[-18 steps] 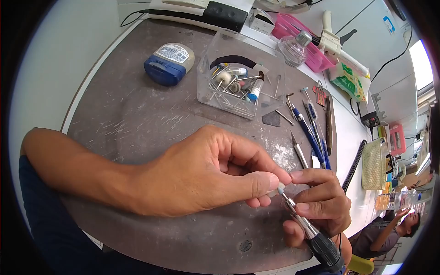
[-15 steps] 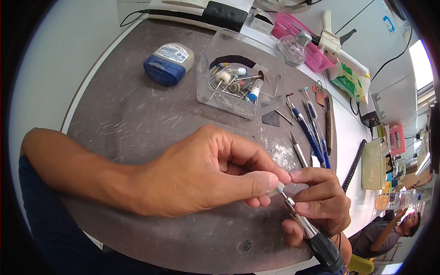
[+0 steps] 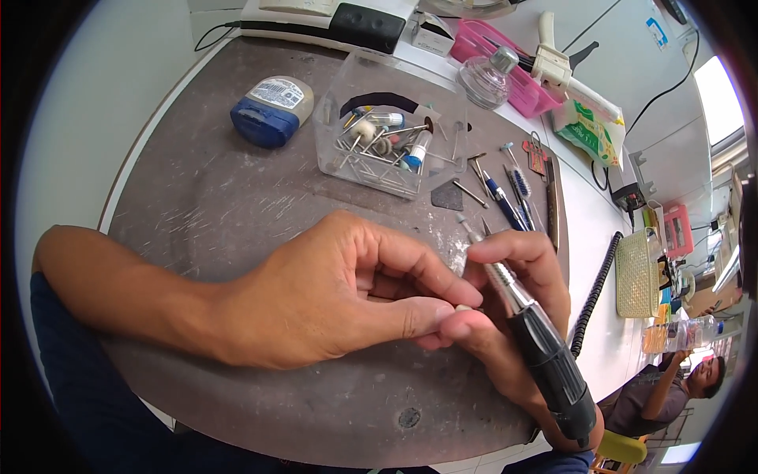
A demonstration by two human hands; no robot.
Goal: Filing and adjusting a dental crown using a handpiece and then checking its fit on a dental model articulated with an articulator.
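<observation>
My left hand (image 3: 316, 300) is closed in a pinch on a small pale piece (image 3: 464, 308), mostly hidden by fingertips. My right hand (image 3: 501, 363) grips a black-and-silver rotary handpiece (image 3: 545, 363), its small pale tip pointing up and away from the piece; the right thumb is at the piece beside my left fingertips. Behind my hands are a clear box (image 3: 332, 134) of assorted burs and small vials, pens and brushes (image 3: 505, 201), and a dark square pad (image 3: 447, 195).
At the back sit a blue-capped bottle (image 3: 264, 122), glass jar (image 3: 484, 83), pink basket (image 3: 529, 99), white tool (image 3: 553, 63) and green packet (image 3: 588, 130). At right are a coiled cord (image 3: 596, 292), cream basket (image 3: 636, 276), water bottle (image 3: 679, 336) and seated person (image 3: 655, 395).
My right hand has swung the handpiece upward, moving its tip off the piece, and its thumb has come to my left fingertips. The whole view has shifted slightly.
</observation>
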